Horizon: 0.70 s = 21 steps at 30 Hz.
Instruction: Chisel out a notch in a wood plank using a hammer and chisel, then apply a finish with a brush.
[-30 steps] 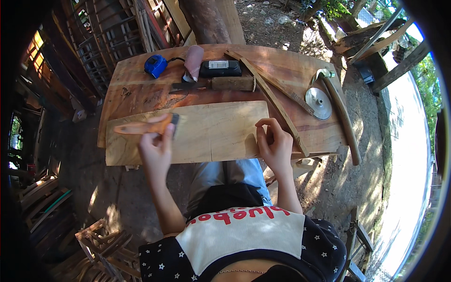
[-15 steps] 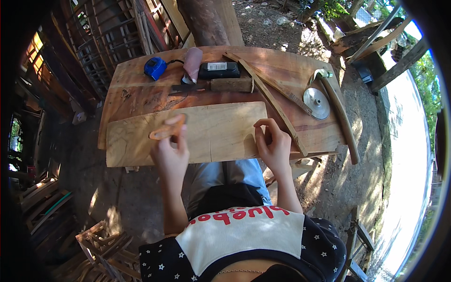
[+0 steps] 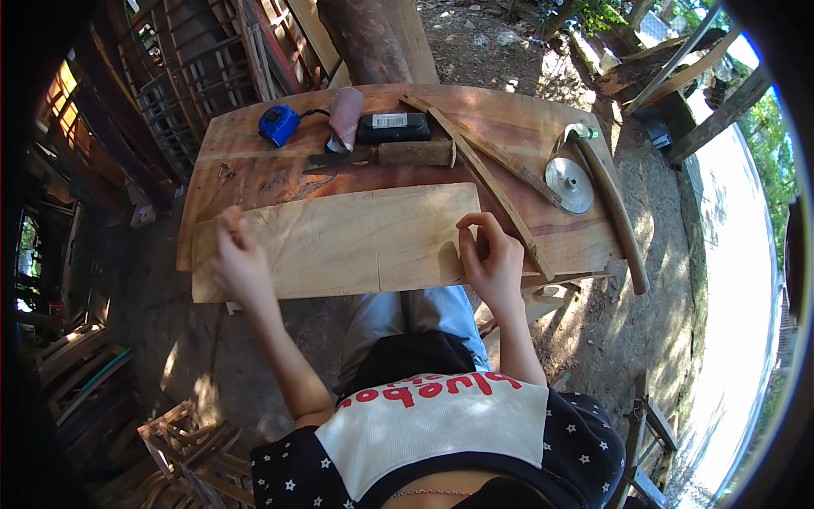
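A long pale wooden board (image 3: pixel 339 233) lies along the near edge of the workbench, with a thin dark line across it right of its middle. At its right end my right hand (image 3: pixel 494 261) is closed, fingertips and thumb curled against the board by the edge. My left hand (image 3: pixel 239 261) hangs over the board's left end, its fingers bent and blurred by motion. Whether anything is inside it cannot be made out; no orange object shows.
On the reddish workbench (image 3: pixel 242 182) lie a blue tape measure (image 3: pixel 279 125), a pink roll (image 3: pixel 346 117), a black case (image 3: pixel 393 127), a wood block (image 3: pixel 416 153), a dark flat strip (image 3: pixel 339 159), thin wooden strips (image 3: pixel 496 189), a metal disc (image 3: pixel 569 185) and a hammer (image 3: pixel 612 197).
My left hand has moved left along the board to its end. The orange object it held half a second ago is no longer visible. My right hand and the board have stayed in place.
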Each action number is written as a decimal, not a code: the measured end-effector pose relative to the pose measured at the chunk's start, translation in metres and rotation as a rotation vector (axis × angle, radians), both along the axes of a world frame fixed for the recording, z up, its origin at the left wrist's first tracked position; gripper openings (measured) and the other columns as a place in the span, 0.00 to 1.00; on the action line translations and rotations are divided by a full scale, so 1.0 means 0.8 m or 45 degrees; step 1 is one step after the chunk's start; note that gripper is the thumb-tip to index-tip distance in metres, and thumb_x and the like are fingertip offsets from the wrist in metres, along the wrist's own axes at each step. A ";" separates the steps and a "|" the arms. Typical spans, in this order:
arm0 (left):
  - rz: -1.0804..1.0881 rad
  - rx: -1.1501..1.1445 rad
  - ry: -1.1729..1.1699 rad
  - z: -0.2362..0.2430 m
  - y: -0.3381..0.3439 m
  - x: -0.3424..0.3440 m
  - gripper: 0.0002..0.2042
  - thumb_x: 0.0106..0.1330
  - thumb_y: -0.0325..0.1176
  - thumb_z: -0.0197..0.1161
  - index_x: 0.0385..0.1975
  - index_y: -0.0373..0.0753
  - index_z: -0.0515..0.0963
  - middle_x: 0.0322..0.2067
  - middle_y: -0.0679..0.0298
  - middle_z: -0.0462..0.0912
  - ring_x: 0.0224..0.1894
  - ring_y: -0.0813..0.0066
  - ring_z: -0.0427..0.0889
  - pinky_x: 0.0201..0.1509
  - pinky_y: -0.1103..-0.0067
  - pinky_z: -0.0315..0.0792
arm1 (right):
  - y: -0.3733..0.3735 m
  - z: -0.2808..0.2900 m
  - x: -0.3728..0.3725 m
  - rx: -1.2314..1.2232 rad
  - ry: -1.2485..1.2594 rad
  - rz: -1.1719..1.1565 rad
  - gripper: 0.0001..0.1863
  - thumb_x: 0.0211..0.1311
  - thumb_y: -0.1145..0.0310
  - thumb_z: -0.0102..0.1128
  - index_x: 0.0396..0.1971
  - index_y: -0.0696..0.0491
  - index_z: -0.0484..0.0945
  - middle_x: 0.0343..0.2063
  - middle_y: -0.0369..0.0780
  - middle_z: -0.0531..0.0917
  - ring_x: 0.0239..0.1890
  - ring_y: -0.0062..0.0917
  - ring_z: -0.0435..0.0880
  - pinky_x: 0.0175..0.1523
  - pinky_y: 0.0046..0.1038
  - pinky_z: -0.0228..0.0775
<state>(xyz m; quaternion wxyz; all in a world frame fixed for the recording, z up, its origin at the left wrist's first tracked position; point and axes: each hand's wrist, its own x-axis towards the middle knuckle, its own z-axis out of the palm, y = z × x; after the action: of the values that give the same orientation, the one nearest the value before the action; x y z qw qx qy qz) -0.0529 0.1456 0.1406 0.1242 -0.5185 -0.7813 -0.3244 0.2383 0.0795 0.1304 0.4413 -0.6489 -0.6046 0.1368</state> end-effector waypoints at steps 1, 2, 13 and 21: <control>-0.197 0.030 -0.086 -0.001 -0.003 0.034 0.09 0.62 0.39 0.56 0.40 0.49 0.75 0.19 0.59 0.79 0.23 0.60 0.80 0.24 0.67 0.70 | 0.000 -0.005 0.004 -0.002 -0.010 -0.018 0.03 0.53 0.70 0.55 0.29 0.50 0.74 0.08 0.36 0.67 0.10 0.26 0.69 0.19 0.28 0.59; -0.384 0.059 -0.166 0.003 -0.009 0.064 0.08 0.62 0.38 0.55 0.39 0.49 0.75 0.19 0.60 0.78 0.22 0.60 0.80 0.24 0.68 0.70 | 0.001 -0.009 0.006 -0.015 -0.009 -0.021 0.03 0.53 0.70 0.55 0.29 0.50 0.74 0.08 0.36 0.66 0.10 0.26 0.69 0.19 0.28 0.59; -0.471 0.285 -0.691 -0.017 0.022 -0.082 0.11 0.61 0.28 0.58 0.43 0.32 0.74 0.38 0.59 0.80 0.39 0.74 0.79 0.42 0.80 0.71 | -0.001 -0.001 0.004 -0.030 0.030 0.001 0.03 0.53 0.70 0.55 0.29 0.50 0.74 0.07 0.36 0.65 0.09 0.26 0.68 0.19 0.28 0.58; -0.167 -0.123 -0.195 0.012 -0.020 0.046 0.12 0.60 0.39 0.58 0.42 0.44 0.76 0.21 0.55 0.78 0.27 0.56 0.80 0.29 0.67 0.69 | -0.002 -0.009 0.003 -0.011 -0.002 -0.006 0.03 0.53 0.71 0.55 0.28 0.50 0.75 0.08 0.36 0.66 0.10 0.26 0.68 0.19 0.27 0.59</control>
<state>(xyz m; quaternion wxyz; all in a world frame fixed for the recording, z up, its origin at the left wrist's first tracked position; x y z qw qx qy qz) -0.0158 0.1293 0.1502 0.0175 -0.5475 -0.7677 -0.3324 0.2408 0.0778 0.1236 0.4385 -0.6522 -0.6028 0.1378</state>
